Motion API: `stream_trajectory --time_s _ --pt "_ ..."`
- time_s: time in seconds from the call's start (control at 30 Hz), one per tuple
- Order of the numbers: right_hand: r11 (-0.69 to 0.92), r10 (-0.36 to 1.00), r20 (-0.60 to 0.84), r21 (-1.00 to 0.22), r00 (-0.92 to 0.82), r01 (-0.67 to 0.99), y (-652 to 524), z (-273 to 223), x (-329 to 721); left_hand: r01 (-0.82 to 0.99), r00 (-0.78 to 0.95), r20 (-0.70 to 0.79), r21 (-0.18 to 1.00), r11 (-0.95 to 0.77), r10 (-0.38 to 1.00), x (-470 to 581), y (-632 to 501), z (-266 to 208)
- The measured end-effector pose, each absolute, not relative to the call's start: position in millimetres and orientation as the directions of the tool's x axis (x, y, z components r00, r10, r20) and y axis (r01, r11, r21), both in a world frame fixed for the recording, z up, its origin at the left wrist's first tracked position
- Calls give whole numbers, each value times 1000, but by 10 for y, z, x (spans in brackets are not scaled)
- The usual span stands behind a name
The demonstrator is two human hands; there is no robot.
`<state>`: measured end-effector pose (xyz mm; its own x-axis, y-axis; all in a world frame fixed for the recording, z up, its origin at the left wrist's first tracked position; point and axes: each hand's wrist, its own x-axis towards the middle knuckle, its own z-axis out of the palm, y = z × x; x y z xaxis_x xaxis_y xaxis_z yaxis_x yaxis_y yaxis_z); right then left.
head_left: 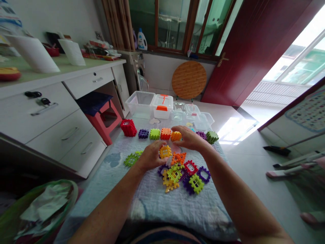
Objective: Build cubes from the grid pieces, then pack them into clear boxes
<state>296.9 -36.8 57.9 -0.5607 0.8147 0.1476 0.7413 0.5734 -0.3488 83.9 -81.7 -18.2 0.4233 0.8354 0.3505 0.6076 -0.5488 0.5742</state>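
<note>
My left hand [151,156] is closed around some yellow interlocking building blocks [165,152], held above the cloth. Further back, my right hand [188,138] has its thumb and fingers around a yellow-orange stack of blocks [175,136] in a row. Left of that stack stand an orange stack [166,133], a lime green stack [154,134], a dark purple stack [143,134] and a red stack [128,128]. Nearer me lies a loose pile with a red window piece [190,167], a lime green piece [196,184] and a purple frame piece [203,174].
Clear plastic bins [140,101] and a lidded box with orange latches [162,108] stand at the table's far end. A purple stack [201,135] and a green stack [212,137] sit at the right. A waste basket [73,193] is at lower left, near a pink stool [108,117].
</note>
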Motion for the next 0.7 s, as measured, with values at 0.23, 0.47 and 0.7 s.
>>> stream_trajectory --time_s 0.23,0.47,0.7 --pt "591 751 30 -478 -660 650 -767 327 2828 541 443 298 663 -517 846 847 -835 -163" --pt "577 770 61 -489 -635 654 -775 209 2878 451 483 289 727 -518 827 816 -838 -168" --pt "495 818 55 -576 -573 651 -766 154 2967 409 508 228 785 -465 831 823 -825 -143"
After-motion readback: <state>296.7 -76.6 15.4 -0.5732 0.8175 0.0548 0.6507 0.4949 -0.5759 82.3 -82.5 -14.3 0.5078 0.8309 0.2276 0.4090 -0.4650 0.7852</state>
